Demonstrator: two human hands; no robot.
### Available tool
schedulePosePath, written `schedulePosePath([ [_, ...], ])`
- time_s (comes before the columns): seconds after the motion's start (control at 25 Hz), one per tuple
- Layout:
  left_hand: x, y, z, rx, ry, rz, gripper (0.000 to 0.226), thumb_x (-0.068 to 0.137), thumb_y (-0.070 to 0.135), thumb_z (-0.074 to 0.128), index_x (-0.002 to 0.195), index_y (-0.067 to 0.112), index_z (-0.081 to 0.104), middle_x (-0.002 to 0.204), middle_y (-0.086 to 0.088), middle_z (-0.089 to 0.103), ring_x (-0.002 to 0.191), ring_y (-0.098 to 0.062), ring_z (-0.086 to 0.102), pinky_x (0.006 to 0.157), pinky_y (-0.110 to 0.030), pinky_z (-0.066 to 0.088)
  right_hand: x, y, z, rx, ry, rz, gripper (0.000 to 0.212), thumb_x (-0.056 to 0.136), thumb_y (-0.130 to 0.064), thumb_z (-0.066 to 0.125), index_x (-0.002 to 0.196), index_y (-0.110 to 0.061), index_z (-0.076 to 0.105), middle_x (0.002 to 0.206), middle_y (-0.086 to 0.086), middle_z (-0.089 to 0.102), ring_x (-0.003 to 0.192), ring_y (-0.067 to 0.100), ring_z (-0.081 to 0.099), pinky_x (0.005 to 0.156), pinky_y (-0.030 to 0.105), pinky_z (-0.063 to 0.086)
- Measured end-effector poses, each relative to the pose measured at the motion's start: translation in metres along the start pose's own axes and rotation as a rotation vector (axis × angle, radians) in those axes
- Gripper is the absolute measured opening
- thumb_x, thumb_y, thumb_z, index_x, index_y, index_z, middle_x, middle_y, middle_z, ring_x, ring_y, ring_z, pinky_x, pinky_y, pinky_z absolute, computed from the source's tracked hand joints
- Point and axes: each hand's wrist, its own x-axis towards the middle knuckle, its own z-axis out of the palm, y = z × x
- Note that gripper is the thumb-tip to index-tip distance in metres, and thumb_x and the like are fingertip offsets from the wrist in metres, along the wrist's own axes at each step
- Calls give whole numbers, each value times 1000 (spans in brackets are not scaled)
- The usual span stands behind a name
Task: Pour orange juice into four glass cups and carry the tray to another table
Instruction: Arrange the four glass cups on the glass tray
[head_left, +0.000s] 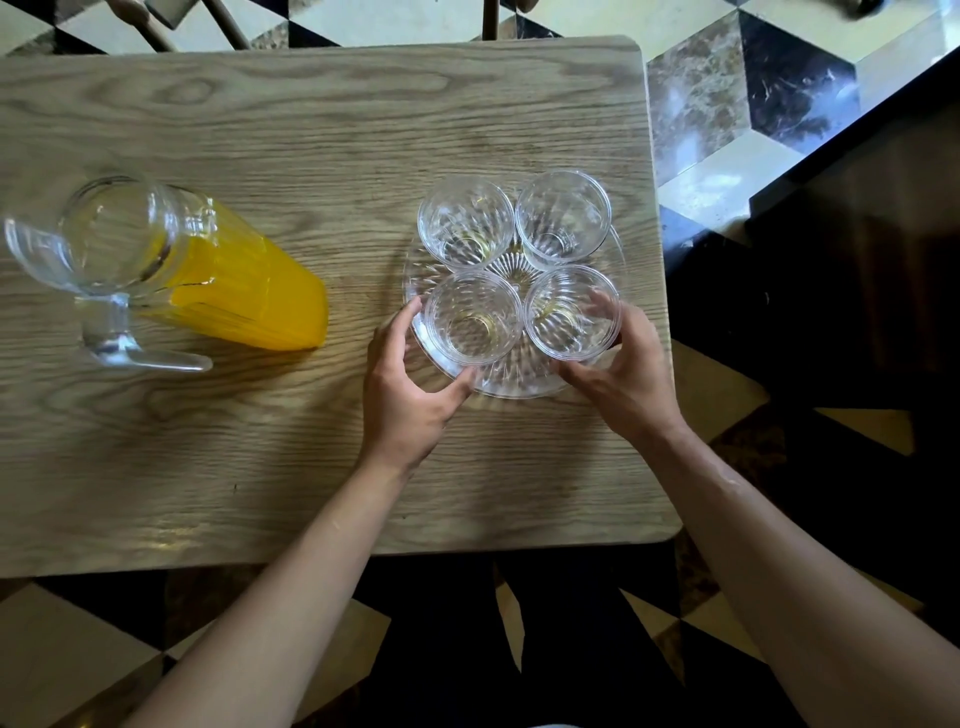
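A round clear glass tray (511, 387) sits at the right end of the wooden table (322, 135). It carries several empty ribbed glass cups: far-left (465, 222), far-right (562, 215), near-left (472, 317) and near-right (571, 313). My left hand (402, 384) curls thumb and fingers round the near-left cup, at the tray's rim. My right hand (626, 371) curls round the near-right cup, and its fingertips show through the glass. A glass pitcher (171, 270) of orange juice stands at the table's left, handle towards me.
The table's right edge (657, 249) lies just beyond the tray, with patterned marble floor (727, 114) past it. Dark furniture (857, 286) stands at the right. Chair legs (228, 21) show beyond the table's far edge. Bare wood lies between pitcher and tray.
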Motion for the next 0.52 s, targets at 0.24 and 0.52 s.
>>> schedulePosePath([
  [0.24, -14, 19, -22, -11, 14, -7, 90, 73, 34, 91, 149, 16, 49, 147, -3, 57, 137, -13, 53, 109, -43, 50, -15, -3, -23, -1, -48, 85, 96, 68, -30, 94, 150, -17, 45, 135, 2, 51, 106, 13, 59, 82, 20, 48],
  [0.52, -49, 48, -39, -38, 35, -28, 95, 70, 49, 84, 150, 12, 48, 145, -4, 58, 135, -12, 54, 111, -44, 48, -50, -22, -55, 72, -65, 118, 101, 71, -32, 93, 154, -18, 39, 141, 3, 47, 114, 15, 58, 92, 32, 57],
])
